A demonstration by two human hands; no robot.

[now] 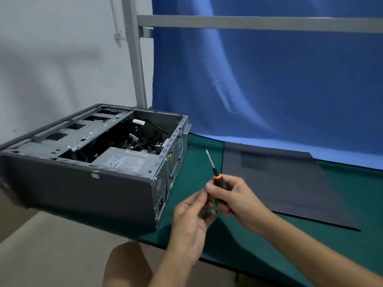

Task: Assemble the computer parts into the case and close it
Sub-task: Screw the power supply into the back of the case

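The right hand (234,195) wraps its fingers round the black, orange-collared screwdriver (217,178), thin steel shaft tilted up and away. The left hand (192,214) curls just beside the handle; whether it pinches anything is blurred. The dark grey sheet-metal computer case (83,187) lies open-topped on the green mat (186,235), its left end cut off. The flat grey side panel (290,189) with a mesh vent lies to the right.

— Where are the hands?
— Both just right of the case (83,183), near its rear panel. The right hand (232,195) grips a screwdriver (217,178), tip up.
— And the left hand (191,216)?
— Palm turned up, fingers curled against the right thumb; any hold is unclear.
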